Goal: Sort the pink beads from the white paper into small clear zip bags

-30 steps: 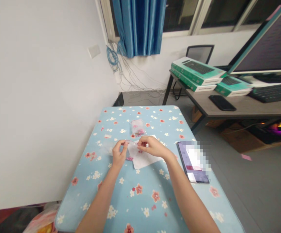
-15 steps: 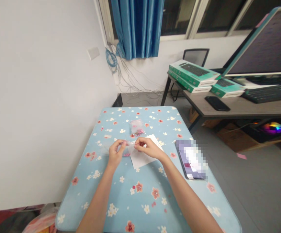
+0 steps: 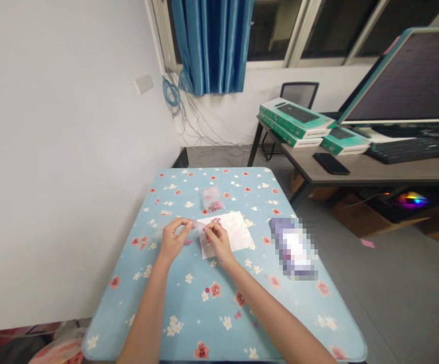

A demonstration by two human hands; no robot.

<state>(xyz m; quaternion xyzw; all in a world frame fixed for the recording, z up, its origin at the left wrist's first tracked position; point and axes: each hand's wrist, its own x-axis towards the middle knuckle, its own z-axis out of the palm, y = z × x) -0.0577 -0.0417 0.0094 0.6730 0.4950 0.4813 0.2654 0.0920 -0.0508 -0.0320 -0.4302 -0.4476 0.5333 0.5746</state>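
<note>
Head view: one blue floral-covered table [image 3: 189, 328] lies under everything, with one pixelated phone [image 3: 293, 247] right of the right fingers and one white paper sheet [image 3: 230, 232] beneath them. The left hand [image 3: 172, 241] and right hand [image 3: 217, 245] have their fingers curled, pinching one clear plastic film [image 3: 199, 228] between them. One small bead bag [image 3: 212, 199] lies ahead of the fingertips; a few pink beads [image 3: 187, 242] sit just below the left fingers.
</note>
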